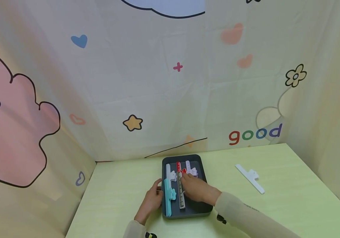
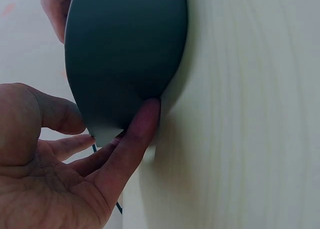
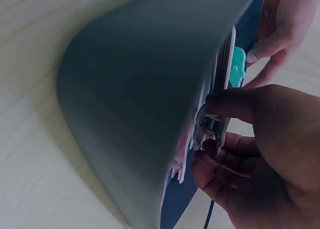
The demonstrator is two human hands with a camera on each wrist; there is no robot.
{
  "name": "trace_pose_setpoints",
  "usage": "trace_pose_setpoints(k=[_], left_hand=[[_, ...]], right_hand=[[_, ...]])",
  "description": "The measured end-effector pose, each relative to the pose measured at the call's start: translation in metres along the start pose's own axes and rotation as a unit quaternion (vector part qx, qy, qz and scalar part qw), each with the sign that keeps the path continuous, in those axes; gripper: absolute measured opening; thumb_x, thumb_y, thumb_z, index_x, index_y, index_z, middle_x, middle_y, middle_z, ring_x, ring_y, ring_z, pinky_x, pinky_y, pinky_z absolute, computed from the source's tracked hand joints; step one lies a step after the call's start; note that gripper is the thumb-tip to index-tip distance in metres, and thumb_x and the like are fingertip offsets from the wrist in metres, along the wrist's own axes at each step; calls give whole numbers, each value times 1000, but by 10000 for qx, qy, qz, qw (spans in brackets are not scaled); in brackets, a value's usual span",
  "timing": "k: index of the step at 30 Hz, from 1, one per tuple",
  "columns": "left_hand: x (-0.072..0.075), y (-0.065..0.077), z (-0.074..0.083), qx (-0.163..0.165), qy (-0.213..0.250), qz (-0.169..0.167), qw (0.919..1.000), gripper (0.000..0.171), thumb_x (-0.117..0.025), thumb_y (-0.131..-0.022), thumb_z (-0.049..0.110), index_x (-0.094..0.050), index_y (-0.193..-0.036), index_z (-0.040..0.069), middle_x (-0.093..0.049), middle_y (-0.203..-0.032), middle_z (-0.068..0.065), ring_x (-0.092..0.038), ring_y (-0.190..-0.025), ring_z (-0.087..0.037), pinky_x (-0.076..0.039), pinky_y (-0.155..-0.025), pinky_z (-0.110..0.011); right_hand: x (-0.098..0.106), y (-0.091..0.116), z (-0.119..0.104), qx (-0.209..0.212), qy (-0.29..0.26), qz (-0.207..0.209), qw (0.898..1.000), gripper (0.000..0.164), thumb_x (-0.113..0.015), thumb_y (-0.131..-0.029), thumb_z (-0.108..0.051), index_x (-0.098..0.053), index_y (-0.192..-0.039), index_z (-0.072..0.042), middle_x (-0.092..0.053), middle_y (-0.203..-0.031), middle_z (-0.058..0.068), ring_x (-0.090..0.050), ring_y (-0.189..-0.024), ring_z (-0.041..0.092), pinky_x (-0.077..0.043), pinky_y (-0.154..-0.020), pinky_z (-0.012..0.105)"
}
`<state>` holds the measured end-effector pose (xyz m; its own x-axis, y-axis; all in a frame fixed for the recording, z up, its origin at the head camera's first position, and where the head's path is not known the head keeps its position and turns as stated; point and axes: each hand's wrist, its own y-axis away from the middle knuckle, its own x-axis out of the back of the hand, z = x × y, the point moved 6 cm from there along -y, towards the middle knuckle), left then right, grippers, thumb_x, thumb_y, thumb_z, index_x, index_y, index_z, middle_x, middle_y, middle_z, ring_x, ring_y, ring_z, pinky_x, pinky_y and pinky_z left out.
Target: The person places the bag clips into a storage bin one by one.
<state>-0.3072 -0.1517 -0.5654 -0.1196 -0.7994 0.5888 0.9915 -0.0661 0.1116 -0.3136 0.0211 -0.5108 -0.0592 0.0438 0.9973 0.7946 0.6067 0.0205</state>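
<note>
A dark grey tray (image 1: 198,211) holds several long clips, each with a bar and a lever grip. My right hand (image 1: 194,187) reaches into it and pinches the grip of a dark green clip (image 1: 181,195); in the right wrist view thumb and fingers close on its spring grip (image 3: 212,126). My left hand (image 1: 152,200) holds the tray's left side, with fingertips at the rim and low on the outer wall (image 2: 125,54). Left of the green clip lie a white clip (image 1: 168,170) and a teal clip (image 1: 168,201). Beyond it are a red clip (image 1: 178,166) and a lilac clip (image 1: 188,165).
Another white clip (image 1: 251,178) lies on the pale green wood-grain table (image 1: 116,185), right of the tray. A printed curtain (image 1: 158,82) with hearts, a star and the word "good" stands behind the table and along both sides.
</note>
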Motion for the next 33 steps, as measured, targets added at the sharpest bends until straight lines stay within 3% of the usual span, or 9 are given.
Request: trace_pose_setpoints(k=[8,14,18,25,33], left_hand=[[1,0,2,-75,10,37,10000,52,-45,-98,10,-37,-149,10,-59,-129,-24,-59,-101,-28,-55,-82,-44],[2,1,4,-183,-25,78,9998,52,-44,-97,9,-38,-148,9,-60,-128,-25,-60,-102,-28,-54,-83,-45],[2,2,4,-222,4,71,9997,52,-44,-97,9,-38,-148,7,-60,-128,-25,-60,-102,-28,-54,-81,-44],[1,2,3,-175,63,62,9998,52,-44,-97,9,-37,-149,8,-59,-129,-25,-59,-102,-28,-54,-79,-42],[0,0,2,-45,53,89,9999,52,-44,-98,11,-37,-150,11,-58,-130,-23,-59,-102,-26,-54,-80,-41]], right_hand=[[-9,-1,-4,-26,2,-230,9997,51,-66,-92,-24,-51,-135,-2,-52,-143,16,-53,-130,32,-46,-107,43],[-11,-3,-6,114,163,-102,9998,45,-68,-91,-27,-54,-127,-5,-58,-128,10,-59,-116,25,-51,-101,39],[-11,-3,-8,191,251,-20,9995,49,-69,-89,-32,-53,-127,-5,-59,-128,10,-58,-113,24,-52,-99,38],[-4,3,-6,123,144,89,9998,59,-70,-88,-32,-50,-137,-6,-55,-137,10,-56,-122,29,-49,-104,42],[13,14,2,40,-21,432,9991,58,-71,-88,-30,-51,-138,-12,-53,-139,11,-55,-123,32,-48,-102,51]])
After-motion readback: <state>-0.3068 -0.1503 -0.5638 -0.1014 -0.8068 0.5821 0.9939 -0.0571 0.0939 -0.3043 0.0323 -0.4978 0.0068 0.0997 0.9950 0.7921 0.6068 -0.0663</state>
